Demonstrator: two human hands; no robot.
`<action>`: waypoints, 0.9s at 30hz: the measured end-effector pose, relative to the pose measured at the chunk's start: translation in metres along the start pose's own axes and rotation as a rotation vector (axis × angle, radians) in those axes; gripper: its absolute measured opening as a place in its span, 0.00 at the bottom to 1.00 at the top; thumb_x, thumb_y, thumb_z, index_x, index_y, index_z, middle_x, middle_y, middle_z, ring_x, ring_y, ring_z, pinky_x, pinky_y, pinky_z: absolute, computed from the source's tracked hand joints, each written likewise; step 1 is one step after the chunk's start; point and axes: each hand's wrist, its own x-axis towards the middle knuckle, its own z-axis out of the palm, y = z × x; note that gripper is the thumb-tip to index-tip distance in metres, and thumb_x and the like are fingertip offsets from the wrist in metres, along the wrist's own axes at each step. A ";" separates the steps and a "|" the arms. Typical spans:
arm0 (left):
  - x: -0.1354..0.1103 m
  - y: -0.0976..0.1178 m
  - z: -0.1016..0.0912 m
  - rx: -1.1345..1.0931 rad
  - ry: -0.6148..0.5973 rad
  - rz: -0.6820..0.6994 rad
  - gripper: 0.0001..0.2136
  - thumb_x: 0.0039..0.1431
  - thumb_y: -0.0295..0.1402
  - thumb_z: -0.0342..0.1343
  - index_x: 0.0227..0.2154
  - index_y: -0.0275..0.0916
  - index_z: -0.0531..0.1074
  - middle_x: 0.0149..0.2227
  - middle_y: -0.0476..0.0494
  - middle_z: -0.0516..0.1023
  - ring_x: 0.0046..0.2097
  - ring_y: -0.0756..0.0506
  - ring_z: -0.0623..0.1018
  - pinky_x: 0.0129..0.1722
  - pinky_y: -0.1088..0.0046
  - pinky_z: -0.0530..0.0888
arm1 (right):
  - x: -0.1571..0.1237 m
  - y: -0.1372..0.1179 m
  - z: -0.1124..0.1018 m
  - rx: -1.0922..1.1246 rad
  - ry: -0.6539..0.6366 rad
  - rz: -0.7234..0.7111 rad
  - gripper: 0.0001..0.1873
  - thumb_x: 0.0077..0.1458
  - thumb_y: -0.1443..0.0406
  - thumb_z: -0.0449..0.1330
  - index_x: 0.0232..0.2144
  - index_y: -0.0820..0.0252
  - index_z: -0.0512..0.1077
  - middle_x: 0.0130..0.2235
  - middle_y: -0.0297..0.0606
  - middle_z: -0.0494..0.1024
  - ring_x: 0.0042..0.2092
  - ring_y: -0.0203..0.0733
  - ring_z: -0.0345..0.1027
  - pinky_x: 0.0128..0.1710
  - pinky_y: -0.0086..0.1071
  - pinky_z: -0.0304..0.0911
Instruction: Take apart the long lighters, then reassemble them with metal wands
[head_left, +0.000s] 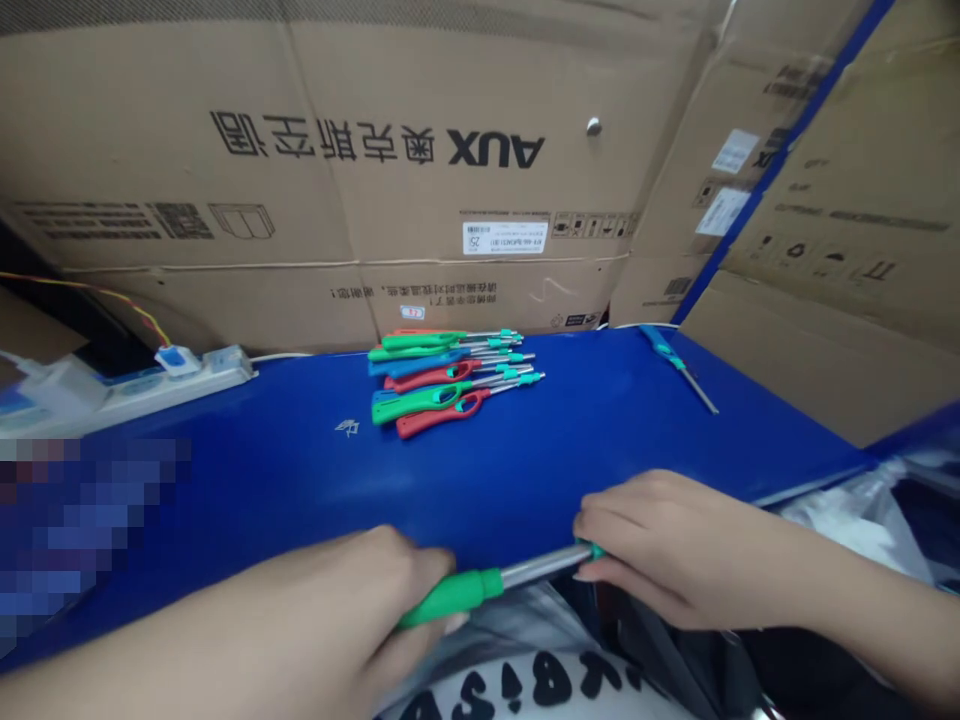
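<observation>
My left hand is closed around the green handle of a long-necked lighter, which I hold over the table's near edge. The lighter's metal tube points right. At its tip, my right hand pinches a small teal piece between thumb and fingers; whether that piece sits on the tube or is just coming against it is hard to see. Farther back lies a row of similar lighters in green, red, blue and orange, with teal pieces at their tips. One blue lighter lies apart at the right, its tube end bare.
A blue-covered table spreads before me, with a printed cardboard sheet upright along its back and another cardboard panel at the right. A white power strip with plugs lies at the left. A plastic bag hangs by the right edge.
</observation>
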 end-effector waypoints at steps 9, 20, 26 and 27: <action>0.067 -0.033 -0.020 0.416 0.273 0.216 0.17 0.70 0.36 0.47 0.59 0.47 0.67 0.52 0.41 0.77 0.47 0.42 0.80 0.44 0.69 0.76 | 0.019 0.074 0.010 0.346 0.142 0.274 0.23 0.71 0.52 0.43 0.42 0.59 0.71 0.38 0.41 0.78 0.39 0.42 0.71 0.42 0.35 0.64; 0.131 -0.111 -0.037 0.589 0.382 0.138 0.23 0.69 0.40 0.50 0.63 0.37 0.64 0.51 0.33 0.76 0.52 0.36 0.76 0.50 0.60 0.74 | -0.027 0.234 0.040 -0.287 0.178 1.450 0.23 0.66 0.61 0.52 0.55 0.77 0.66 0.55 0.69 0.68 0.58 0.66 0.65 0.51 0.50 0.64; 0.137 -0.111 -0.032 0.658 0.459 0.107 0.19 0.70 0.40 0.45 0.56 0.40 0.71 0.50 0.35 0.73 0.46 0.37 0.77 0.42 0.62 0.75 | -0.038 0.255 0.047 -0.191 0.269 1.438 0.20 0.65 0.64 0.50 0.51 0.78 0.68 0.52 0.69 0.69 0.52 0.63 0.69 0.46 0.47 0.64; 0.137 -0.110 -0.031 0.667 0.483 0.115 0.18 0.70 0.40 0.45 0.55 0.39 0.72 0.50 0.34 0.73 0.46 0.37 0.76 0.43 0.61 0.75 | -0.037 0.257 0.047 -0.186 0.308 1.418 0.20 0.64 0.65 0.49 0.50 0.79 0.68 0.51 0.70 0.70 0.50 0.62 0.70 0.45 0.47 0.64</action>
